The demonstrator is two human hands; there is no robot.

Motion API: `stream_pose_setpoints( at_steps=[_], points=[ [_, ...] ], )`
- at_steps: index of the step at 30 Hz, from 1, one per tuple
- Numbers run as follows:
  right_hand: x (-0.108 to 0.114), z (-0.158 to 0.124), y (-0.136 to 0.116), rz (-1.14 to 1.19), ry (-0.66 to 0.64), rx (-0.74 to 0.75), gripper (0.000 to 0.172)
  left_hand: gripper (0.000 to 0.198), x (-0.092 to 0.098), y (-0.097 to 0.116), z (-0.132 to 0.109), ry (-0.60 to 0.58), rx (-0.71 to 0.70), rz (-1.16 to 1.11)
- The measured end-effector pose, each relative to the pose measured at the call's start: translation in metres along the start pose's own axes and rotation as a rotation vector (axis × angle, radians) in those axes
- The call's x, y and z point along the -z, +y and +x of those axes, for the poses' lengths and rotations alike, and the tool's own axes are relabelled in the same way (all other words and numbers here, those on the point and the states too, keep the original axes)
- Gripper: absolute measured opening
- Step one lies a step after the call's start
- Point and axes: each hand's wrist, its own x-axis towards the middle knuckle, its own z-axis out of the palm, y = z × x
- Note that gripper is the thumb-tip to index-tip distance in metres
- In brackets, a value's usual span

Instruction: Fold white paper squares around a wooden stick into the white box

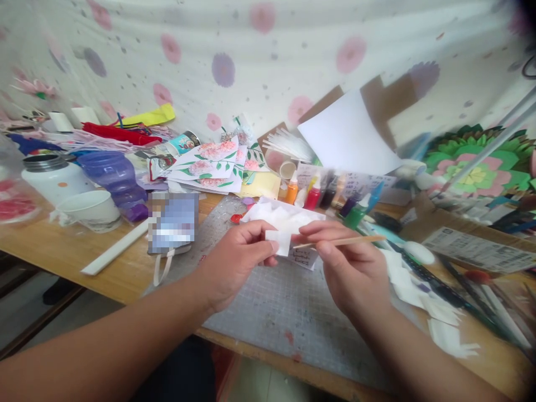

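Note:
Between thumb and fingers my left hand (pixel 247 257) pinches a small white paper piece (pixel 283 240), held up over the cutting mat. My right hand (pixel 355 262) grips a thin wooden stick (pixel 355 240), and its left tip is close to the paper; whether they touch I cannot tell. Just behind both hands lies a folded white sheet (pixel 268 207) with paler pieces on it. Handwriting shows on a white paper (pixel 304 258) beneath the hands. The grey gridded cutting mat (pixel 276 318) carries reddish stains under my wrists.
Color bottles (pixel 313 192) stand behind the hands. On the left are a phone (pixel 173 223), a white tube (pixel 117 245), a paper cup (pixel 89 209) and a purple bottle (pixel 115 178). White paper strips (pixel 404 282), brushes and a cardboard box (pixel 469 234) lie on the right.

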Motion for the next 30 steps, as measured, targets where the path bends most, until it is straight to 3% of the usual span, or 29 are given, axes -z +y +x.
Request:
stream_pose_setpoints(
  at_steps=[6, 11, 18, 30],
  points=[
    [-0.0006, 0.0004, -0.0023, -0.02, 0.011, 0.031, 0.017, 0.007, -0.0015, 0.0035, -0.0013, 0.0, -0.01, 0.03],
    [-0.0001, -0.0005, -0.0031, 0.017, 0.004, 0.059, 0.02, 0.006, -0.0021, 0.0037, -0.0022, -0.085, -0.017, -0.033],
    [0.001, 0.0007, -0.0074, 0.042, -0.018, 0.035, 0.02, 0.005, 0.0007, 0.0015, -0.0012, -0.076, -0.08, 0.138],
    [0.0005, 0.0027, -0.01, -0.056, -0.09, 0.078, 0.02, 0.006, -0.0011, 0.0048, -0.0026, -0.063, -0.065, 0.275]
  ],
)
